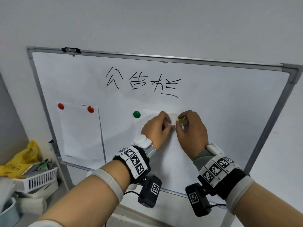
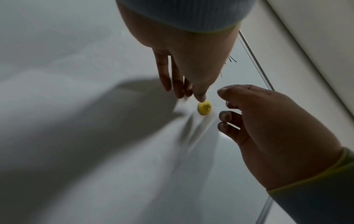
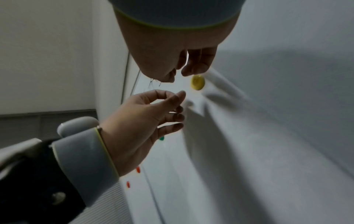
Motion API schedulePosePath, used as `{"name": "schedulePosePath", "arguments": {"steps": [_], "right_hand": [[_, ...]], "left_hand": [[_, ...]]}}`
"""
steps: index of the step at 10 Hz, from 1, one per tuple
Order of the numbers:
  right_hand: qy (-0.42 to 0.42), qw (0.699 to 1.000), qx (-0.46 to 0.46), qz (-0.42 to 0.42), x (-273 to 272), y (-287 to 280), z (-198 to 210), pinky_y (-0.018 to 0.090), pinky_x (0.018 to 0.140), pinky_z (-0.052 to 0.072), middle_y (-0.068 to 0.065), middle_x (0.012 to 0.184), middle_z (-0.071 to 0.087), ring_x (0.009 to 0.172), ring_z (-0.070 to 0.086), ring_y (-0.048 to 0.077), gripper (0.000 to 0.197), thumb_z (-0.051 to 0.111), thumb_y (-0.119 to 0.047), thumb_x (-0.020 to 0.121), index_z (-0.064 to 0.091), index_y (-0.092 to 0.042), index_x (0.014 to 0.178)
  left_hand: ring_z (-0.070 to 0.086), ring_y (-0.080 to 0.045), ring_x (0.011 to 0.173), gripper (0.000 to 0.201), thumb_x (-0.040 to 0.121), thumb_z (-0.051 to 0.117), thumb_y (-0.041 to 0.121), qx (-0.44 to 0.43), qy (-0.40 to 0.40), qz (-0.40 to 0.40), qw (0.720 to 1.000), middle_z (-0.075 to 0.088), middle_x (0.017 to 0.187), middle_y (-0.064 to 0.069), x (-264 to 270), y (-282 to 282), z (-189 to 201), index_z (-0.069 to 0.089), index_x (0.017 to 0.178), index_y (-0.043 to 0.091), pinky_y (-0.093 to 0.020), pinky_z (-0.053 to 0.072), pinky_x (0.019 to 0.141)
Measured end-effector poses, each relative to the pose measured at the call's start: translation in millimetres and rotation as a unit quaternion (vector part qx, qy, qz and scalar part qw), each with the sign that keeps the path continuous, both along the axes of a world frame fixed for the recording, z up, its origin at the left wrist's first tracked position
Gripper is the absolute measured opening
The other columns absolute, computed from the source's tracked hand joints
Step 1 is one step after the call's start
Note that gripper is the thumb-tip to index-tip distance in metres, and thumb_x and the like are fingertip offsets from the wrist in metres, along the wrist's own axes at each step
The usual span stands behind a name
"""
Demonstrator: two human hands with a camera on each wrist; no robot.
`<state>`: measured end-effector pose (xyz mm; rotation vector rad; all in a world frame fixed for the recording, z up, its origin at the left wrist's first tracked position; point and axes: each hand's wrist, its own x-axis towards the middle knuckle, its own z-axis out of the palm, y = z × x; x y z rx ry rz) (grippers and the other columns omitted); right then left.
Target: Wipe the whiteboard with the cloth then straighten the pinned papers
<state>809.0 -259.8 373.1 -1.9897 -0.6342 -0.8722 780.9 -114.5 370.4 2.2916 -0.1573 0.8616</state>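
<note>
The whiteboard carries black marker writing near its top. A sheet of paper hangs at its middle under a green magnet and a yellow magnet. My left hand touches the sheet's upper right corner with straight fingers. The sheet looks blurred there. My right hand curls loosely around the yellow magnet; the wrist views show its thumb off the magnet. A second sheet hangs at the left under two red magnets. No cloth is in view.
A white basket with a yellow bag stands at the lower left beside the board's stand leg. A black clip sits on the top frame. The board's right part is bare.
</note>
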Motion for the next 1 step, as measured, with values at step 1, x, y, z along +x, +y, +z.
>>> {"name": "schedulePosePath", "arguments": {"steps": [1], "right_hand": [[0.021,0.995,-0.006,0.098,-4.8,0.1,-4.6,0.033,0.06,0.046,-0.005,0.07,0.051,0.064,0.053,0.009,0.016,0.064,-0.018,0.089,0.053,-0.028,0.095]], "left_hand": [[0.062,-0.011,0.072,0.012,0.09,0.062,0.039,0.007,-0.023,0.075,0.997,0.065,0.075,0.01,-26.2,1.4,-3.5,0.054,0.089,0.031,-0.042,0.055,0.069]]}}
